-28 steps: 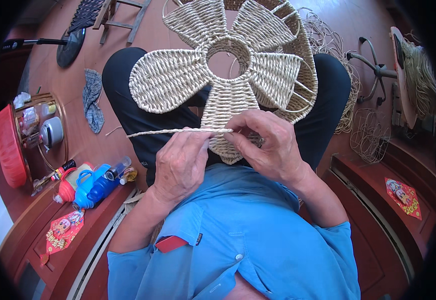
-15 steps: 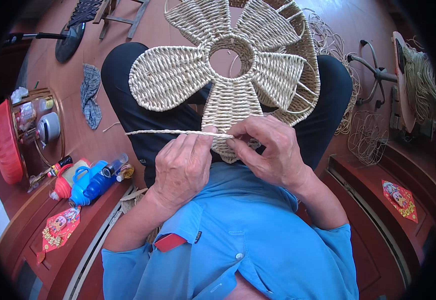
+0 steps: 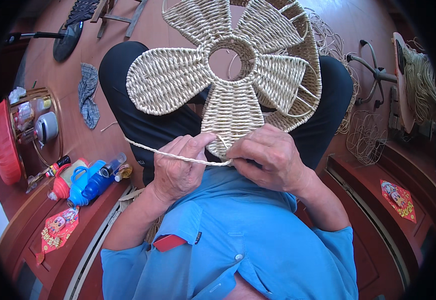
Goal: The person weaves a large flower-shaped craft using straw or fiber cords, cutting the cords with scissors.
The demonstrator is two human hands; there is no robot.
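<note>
A flower-shaped piece woven of pale twisted cord (image 3: 170,80) lies across my lap, its petals spread around a round central hole. The petal nearest me (image 3: 233,111) points toward my belly. My left hand (image 3: 179,162) is closed at this petal's left edge, thumb uppermost; its other fingertips are partly hidden. Over the back of that hand runs a loose cord (image 3: 165,154), its free end sticking out to the left. At the petal's tip my right hand (image 3: 268,156) pinches the cord between thumb and fingers. A short strand slants across the petal between both hands.
Coils of cord (image 3: 328,37) lie on the floor at right, and a hank (image 3: 420,82) hangs over a board. Blue bottles (image 3: 98,182), a round rack with a red basin (image 3: 5,142) and a checked cloth (image 3: 89,95) are at left.
The cord, stretched straight between my hands before, now sags across my left hand. Both hands have come slightly nearer to me, and the right has closed more around the cord at the petal tip.
</note>
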